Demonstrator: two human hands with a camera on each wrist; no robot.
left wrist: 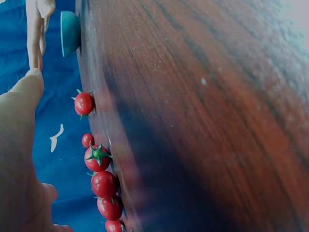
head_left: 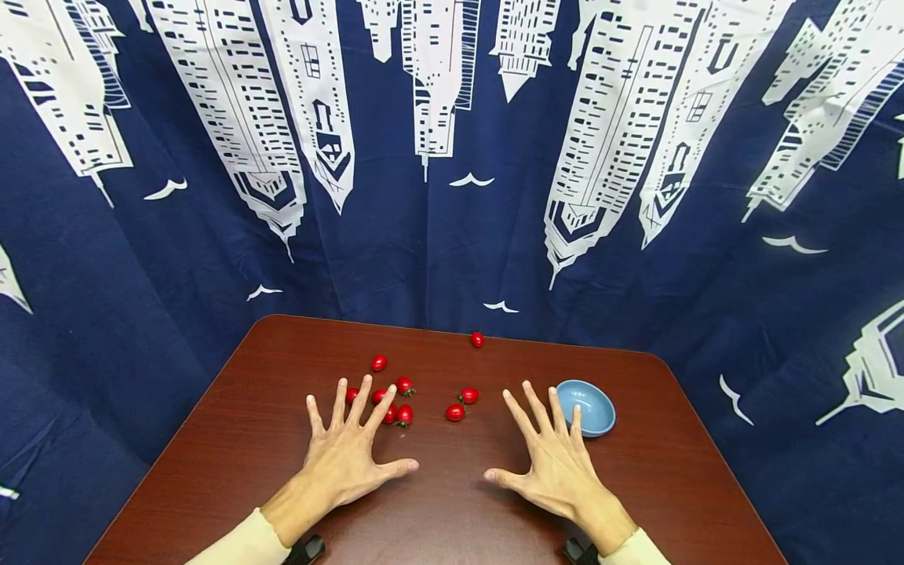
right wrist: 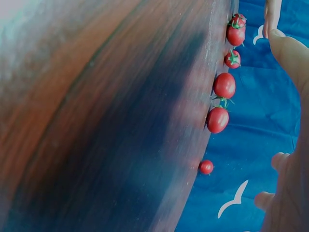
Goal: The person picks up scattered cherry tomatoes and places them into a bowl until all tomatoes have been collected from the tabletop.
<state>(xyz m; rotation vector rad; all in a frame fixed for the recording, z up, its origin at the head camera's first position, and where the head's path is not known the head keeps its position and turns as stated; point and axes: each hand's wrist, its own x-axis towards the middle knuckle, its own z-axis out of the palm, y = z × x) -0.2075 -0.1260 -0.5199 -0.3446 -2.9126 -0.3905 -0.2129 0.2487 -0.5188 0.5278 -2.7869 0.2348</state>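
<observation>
Both hands hover above a brown table with fingers spread, holding nothing. My left hand (head_left: 346, 461) is nearest a cluster of several red cherry tomatoes (head_left: 405, 415), some with green stems; its fingertips partly hide a few of them in the head view. My right hand (head_left: 558, 467) is just short of a small blue bowl (head_left: 588, 408), whose left rim lies behind its fingers. Two cherry tomatoes (head_left: 455, 412) sit between the hands, and a single tomato (head_left: 477, 339) lies near the far edge. In the right wrist view a row of tomatoes (right wrist: 224, 85) stands beyond the thumb.
The reddish-brown wooden table (head_left: 452, 502) has rounded far corners. Behind it hangs a dark blue curtain (head_left: 395, 259) printed with white buildings and birds, close along the table's far edge. Dark straps (head_left: 305, 549) show at the wrists.
</observation>
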